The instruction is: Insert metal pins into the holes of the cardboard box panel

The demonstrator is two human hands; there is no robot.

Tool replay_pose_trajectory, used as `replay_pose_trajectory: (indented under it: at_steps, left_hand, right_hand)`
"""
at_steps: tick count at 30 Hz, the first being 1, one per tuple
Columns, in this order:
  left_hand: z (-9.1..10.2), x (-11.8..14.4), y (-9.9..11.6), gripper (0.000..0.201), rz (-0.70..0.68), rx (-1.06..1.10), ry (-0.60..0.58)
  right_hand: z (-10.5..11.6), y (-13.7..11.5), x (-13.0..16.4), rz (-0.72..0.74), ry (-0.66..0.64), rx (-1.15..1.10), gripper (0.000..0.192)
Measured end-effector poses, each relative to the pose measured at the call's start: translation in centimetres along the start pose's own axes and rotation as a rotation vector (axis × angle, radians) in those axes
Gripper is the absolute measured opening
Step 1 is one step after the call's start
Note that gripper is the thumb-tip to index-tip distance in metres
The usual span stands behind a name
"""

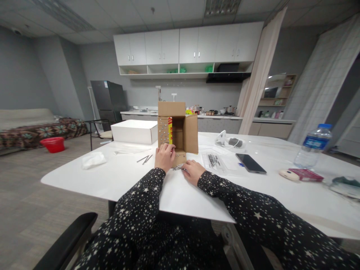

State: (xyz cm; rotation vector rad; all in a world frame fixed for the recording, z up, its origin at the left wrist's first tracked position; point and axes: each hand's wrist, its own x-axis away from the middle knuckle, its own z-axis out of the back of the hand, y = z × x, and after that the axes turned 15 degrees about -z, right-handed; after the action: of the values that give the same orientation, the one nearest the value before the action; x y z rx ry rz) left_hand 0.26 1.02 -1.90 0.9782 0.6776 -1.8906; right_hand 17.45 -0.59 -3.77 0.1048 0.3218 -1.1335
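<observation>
An open cardboard box [177, 133] stands on the white table, its opening facing me. Its left flap [163, 129] is dotted with several small silver round heads. My left hand [165, 156] is at the bottom of that flap, fingers bent together; what they hold, if anything, is hidden. My right hand [194, 171] rests on the table, its fingertips closed over several long thin metal nails [177, 167] in front of the box. On the lower flap [180, 159] a few small heads show between my hands. Several more nails [144, 159] lie loose to the left.
A clear plastic case [212, 161] of small dark metal pieces lies right of my hand, beside a phone [250, 163]. Farther right are a water bottle [312, 146] and a dark red box [308, 175]. A white box [135, 131] and crumpled tissue [94, 160] are left.
</observation>
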Motion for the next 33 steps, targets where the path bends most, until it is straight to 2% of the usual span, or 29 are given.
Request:
replay_pose_trajectory:
  at_steps: [3, 8, 14, 21, 33]
  left_hand:
    - [-0.1, 0.0, 0.1, 0.015, -0.058, 0.068, 0.010]
    - [-0.6, 0.3, 0.1, 0.012, -0.159, 0.177, -0.133]
    - [-1.3, 0.6, -0.2, 0.015, -0.149, 0.214, -0.278]
    - [-0.6, 0.5, 0.2, 0.016, -0.104, 0.202, -0.389]
    - [-0.2, 0.6, 0.4, 0.015, -0.113, 0.184, -0.429]
  right_hand:
    - [0.1, 0.0, 0.0, -0.007, -0.004, 0.004, 0.026]
    - [0.2, -0.1, 0.0, -0.012, -0.005, 0.011, 0.027]
    - [0.4, -0.2, 0.0, -0.019, -0.039, 0.026, 0.027]
    - [0.3, -0.1, -0.1, -0.013, -0.033, 0.016, 0.026]
    - [0.5, -0.3, 0.1, -0.009, -0.028, 0.017, 0.026]
